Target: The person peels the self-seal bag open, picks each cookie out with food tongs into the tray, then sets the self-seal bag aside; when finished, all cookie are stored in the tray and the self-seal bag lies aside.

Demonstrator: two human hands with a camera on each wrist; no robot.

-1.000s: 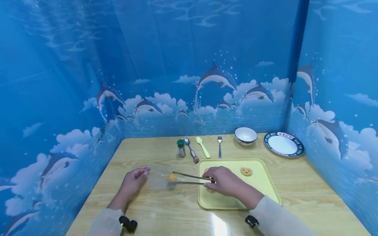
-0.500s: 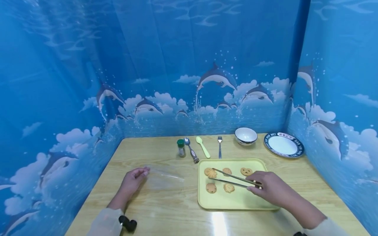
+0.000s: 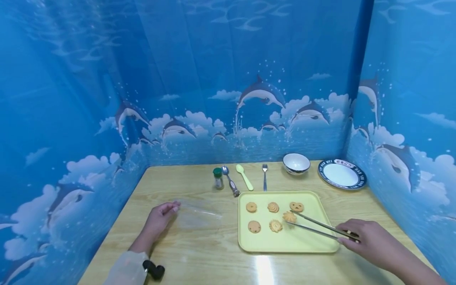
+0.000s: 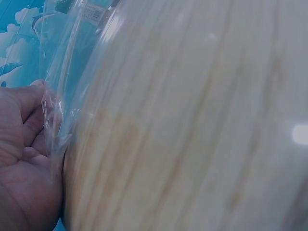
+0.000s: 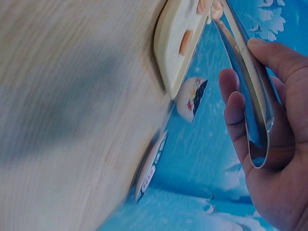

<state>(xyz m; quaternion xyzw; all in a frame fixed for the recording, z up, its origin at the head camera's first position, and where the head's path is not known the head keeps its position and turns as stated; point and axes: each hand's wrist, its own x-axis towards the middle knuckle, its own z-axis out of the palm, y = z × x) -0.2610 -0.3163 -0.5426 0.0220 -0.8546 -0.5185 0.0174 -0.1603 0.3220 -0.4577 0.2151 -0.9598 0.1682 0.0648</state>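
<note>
My left hand (image 3: 161, 219) pinches the edge of a clear plastic bag (image 3: 199, 215) lying over the wooden table; the left wrist view shows the crinkled bag (image 4: 67, 110) at the fingertips. With my right hand (image 3: 372, 241) I hold metal tongs (image 3: 317, 226), their bend sitting in the palm in the right wrist view. Between the tong tips is a flower-shaped cookie (image 3: 289, 216), raised above the yellow tray (image 3: 263, 246). Several cookies lie on that tray in two rows, among them a pretzel-like one (image 3: 297, 206) just behind the tips and a round one (image 3: 254, 227) at front left.
Behind the tray lie a fork (image 3: 265, 178), a pale green spoon (image 3: 244, 177) and a metal spoon (image 3: 230, 181). A green-capped shaker (image 3: 218, 179) stands left of them. A bowl (image 3: 296, 163) and a dark-rimmed plate (image 3: 342, 174) sit at back right.
My right hand has carried the tongs and the cookie from over the bag rightward, across to the tray's right part. The left hand and the bag have stayed in place.
</note>
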